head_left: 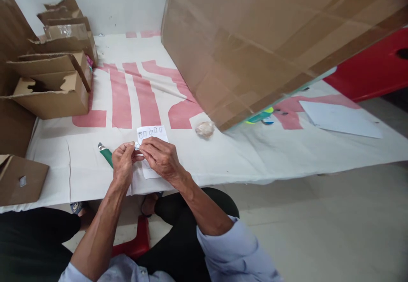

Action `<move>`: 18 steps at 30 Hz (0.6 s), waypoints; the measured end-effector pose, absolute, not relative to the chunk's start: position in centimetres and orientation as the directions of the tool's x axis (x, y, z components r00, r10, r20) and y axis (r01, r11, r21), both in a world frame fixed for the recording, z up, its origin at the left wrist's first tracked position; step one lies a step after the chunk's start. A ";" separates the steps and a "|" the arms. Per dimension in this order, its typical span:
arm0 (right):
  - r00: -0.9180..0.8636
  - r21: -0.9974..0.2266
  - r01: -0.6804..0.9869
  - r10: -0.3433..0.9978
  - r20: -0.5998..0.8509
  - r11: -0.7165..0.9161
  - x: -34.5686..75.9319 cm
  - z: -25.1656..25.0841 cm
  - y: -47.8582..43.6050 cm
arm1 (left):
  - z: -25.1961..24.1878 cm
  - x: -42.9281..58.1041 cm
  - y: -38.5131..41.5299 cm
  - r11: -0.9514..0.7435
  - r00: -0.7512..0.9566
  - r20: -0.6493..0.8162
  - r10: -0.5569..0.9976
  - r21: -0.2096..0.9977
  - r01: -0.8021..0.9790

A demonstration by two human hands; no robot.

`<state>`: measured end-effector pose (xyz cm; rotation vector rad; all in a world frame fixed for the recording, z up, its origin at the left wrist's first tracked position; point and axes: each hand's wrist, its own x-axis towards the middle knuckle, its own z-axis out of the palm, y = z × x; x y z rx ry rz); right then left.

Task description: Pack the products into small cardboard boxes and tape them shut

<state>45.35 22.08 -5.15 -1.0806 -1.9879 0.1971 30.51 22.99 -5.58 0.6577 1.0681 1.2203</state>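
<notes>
My left hand (pixel 124 161) and my right hand (pixel 162 156) meet fingertip to fingertip over the near edge of the table. Between them they pinch a small whitish-blue piece (pixel 137 145), too small to name and partly covered by my fingers. Under my hands lies a white paper sheet (pixel 156 132) with small drawn shapes along its top; my right hand hides much of it. A green utility knife (pixel 106 155) rests just left of my left hand, its lower end hidden behind that hand.
Open cardboard boxes (pixel 60 99) line the left side. A large cardboard box (pixel 255 52) stands tilted at the back right. A small clear plastic bundle (pixel 205 129) sits near its lower corner. Farther right are white sheets (pixel 342 118) and a red chair (pixel 372 67).
</notes>
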 end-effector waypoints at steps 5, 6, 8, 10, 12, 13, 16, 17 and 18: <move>-0.263 -0.422 0.671 0.727 0.634 0.610 45.0 -5.4 22.0 | -5.7 30.5 23.6 0.274 -0.005 -0.305 0.952 0.860 -0.431; -0.253 -0.431 0.663 0.725 0.641 0.613 45.0 -5.4 22.0 | -5.7 30.5 23.8 0.279 -0.002 -0.311 0.950 0.856 -0.434; -0.227 -0.484 0.612 0.725 0.650 0.625 44.9 -5.3 22.1 | -5.8 30.5 24.0 0.283 -0.008 -0.319 0.948 0.851 -0.443; -0.194 -0.553 0.536 0.731 0.655 0.638 44.8 -5.2 22.2 | -5.8 30.6 24.1 0.270 -0.031 -0.320 0.947 0.846 -0.459; -0.157 -0.598 0.481 0.734 0.661 0.641 44.7 -5.3 22.4 | -5.8 30.9 24.3 0.256 -0.043 -0.313 0.949 0.841 -0.476; -0.142 -0.607 0.468 0.733 0.666 0.642 44.7 -5.3 22.4 | -5.8 31.0 24.3 0.251 -0.042 -0.309 0.950 0.838 -0.484; -0.133 -0.571 0.496 0.707 0.695 0.654 44.4 -5.6 22.5 | -5.7 31.4 24.5 0.243 -0.030 -0.300 0.954 0.823 -0.513; -0.140 -0.543 0.528 0.698 0.702 0.653 44.3 -5.8 22.5 | -5.6 31.4 24.6 0.240 -0.032 -0.300 0.953 0.817 -0.525; -0.152 -0.511 0.568 0.692 0.706 0.646 44.2 -5.9 22.5 | -5.5 31.5 24.7 0.238 -0.035 -0.303 0.952 0.809 -0.537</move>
